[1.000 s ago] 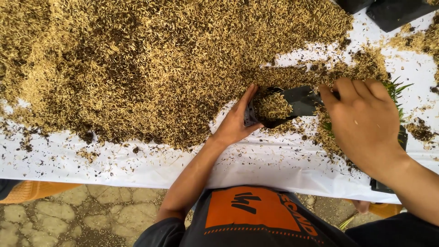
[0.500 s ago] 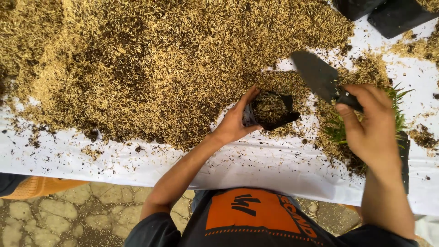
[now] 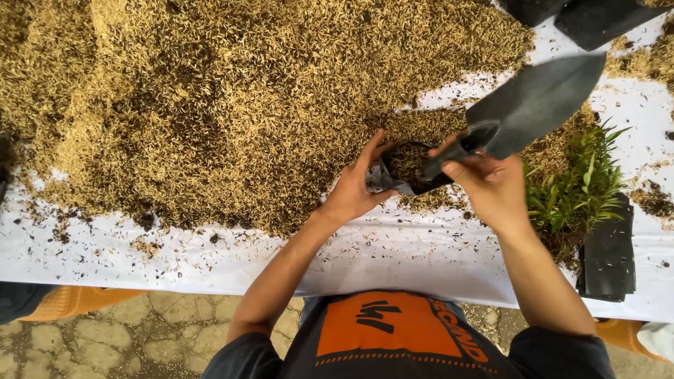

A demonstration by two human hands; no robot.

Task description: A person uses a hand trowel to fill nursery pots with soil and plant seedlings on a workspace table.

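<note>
Gripping the black trowel [image 3: 537, 105] by its handle, right hand [image 3: 488, 184] hovers; left hand [image 3: 354, 189] pinches the small black bag [image 3: 407, 168] open — a slack rim could spill husk mix [image 3: 232, 105].

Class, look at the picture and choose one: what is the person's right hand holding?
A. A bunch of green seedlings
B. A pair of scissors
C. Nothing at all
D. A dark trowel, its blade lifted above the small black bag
D: the right hand grips the handle of a dark trowel, whose blade is raised above the small black bag that the left hand steadies.
</note>
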